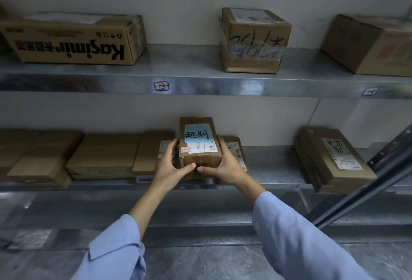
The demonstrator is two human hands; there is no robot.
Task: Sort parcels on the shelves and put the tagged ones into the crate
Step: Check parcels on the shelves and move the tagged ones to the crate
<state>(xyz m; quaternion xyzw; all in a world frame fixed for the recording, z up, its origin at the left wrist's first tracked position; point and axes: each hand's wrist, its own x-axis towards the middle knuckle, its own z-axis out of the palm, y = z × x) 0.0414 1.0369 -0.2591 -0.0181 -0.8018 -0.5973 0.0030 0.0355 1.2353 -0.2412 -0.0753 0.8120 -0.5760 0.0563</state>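
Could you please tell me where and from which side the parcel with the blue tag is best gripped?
Grip the blue-tagged parcel by its two long side faces, coming from the front, as the left hand and right hand do now. It is narrow and stands above the flat parcels beside it, so both sides are free.

Dim, glare on shelf edge (223, 86), corners blurred, wide-angle bowing.

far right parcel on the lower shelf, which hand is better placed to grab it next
The right hand, probably: nearer that parcel; the left hand would cross the tagged box both hold.
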